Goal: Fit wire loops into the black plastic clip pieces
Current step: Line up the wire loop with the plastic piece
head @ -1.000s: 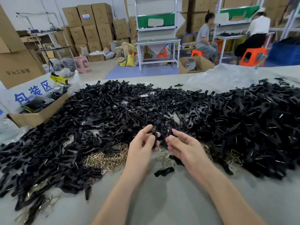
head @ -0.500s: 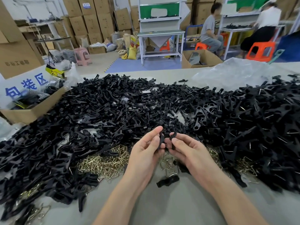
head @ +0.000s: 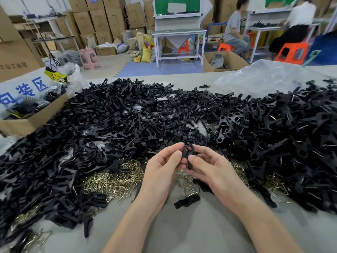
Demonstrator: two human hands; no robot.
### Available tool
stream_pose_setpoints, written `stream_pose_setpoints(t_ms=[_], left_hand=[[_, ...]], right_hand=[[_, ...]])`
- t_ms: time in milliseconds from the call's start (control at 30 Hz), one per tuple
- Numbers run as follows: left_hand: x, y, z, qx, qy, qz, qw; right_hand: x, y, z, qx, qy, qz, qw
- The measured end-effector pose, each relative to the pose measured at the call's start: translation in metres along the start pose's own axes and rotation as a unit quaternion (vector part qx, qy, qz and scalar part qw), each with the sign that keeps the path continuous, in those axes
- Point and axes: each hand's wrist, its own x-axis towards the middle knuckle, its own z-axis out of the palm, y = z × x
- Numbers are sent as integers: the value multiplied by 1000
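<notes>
At a grey worktable (head: 182, 232) heaped with parts, we hold one black plastic clip piece (head: 189, 155) up between both hands, just above the near edge of the heap. Our left hand (head: 163, 170) pinches its left side between thumb and curled forefinger; our right hand (head: 209, 168) pinches the other side the same way, the remaining fingers curled beneath. We cannot tell whether a wire loop is seated in the piece.

The heap of black clip pieces (head: 127, 121) runs across the table from edge to edge. Brass-coloured wire loops (head: 113, 181) lie in a tangle just left of our left wrist, with more (head: 276, 184) off to the right. A single clip piece (head: 187, 201) lies on bare tabletop between our forearms.

A cardboard box (head: 32, 120) sits at the table's left end, a clear plastic bag (head: 264, 79) at the far right. Beyond, two people sit at workbenches on orange stools (head: 291, 52).
</notes>
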Motion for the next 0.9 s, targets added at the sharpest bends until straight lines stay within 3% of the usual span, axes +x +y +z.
stream_pose_setpoints(t_ms=[300, 767, 900], left_hand=[[-3, 0, 0, 49, -2, 22, 999], [-3, 3, -4, 114, -24, 29, 993], [-5, 3, -3, 154, -60, 58, 985]], right_hand=[[-4, -1, -1, -102, 6, -61, 993], [-6, -4, -1, -115, 4, -87, 990], [-6, -6, -4, -130, -34, -72, 988]])
